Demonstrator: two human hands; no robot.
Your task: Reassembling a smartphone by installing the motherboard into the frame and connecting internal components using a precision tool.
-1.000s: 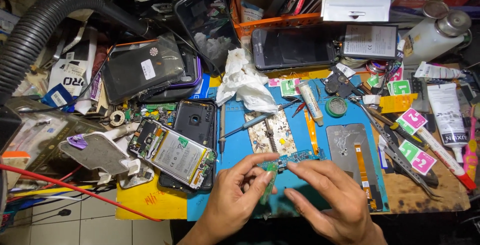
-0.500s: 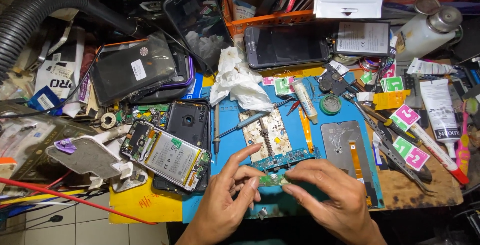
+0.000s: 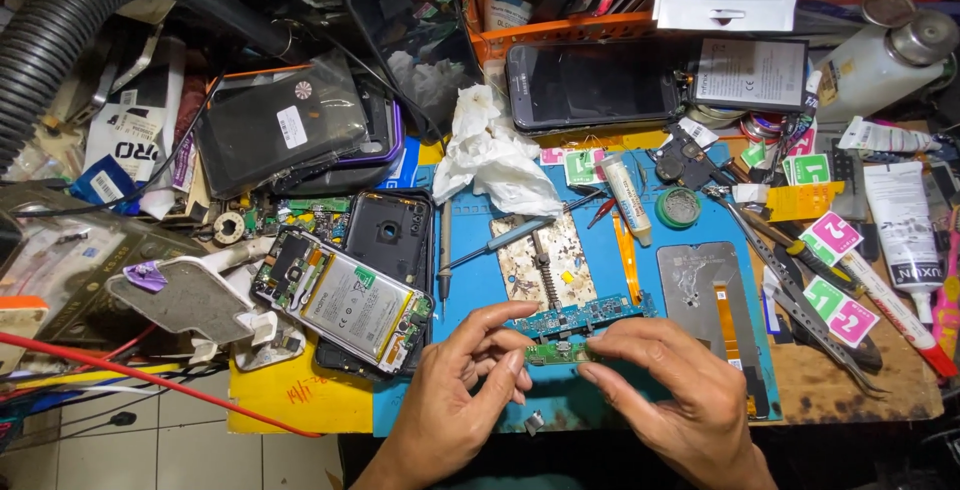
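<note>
Left hand and right hand pinch 1 small green board between them; a blue board lies just beyond.

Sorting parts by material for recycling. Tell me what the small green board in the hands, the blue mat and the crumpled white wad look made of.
Small green board, pinched between left hand and right hand: likely fibreglass circuit board, green lacquer, metallic spots.
Blue mat: probably silicone or rubber, matte, flat, stained.
Crumpled white wad: looks like tissue paper, soft creases, no shine.
</note>
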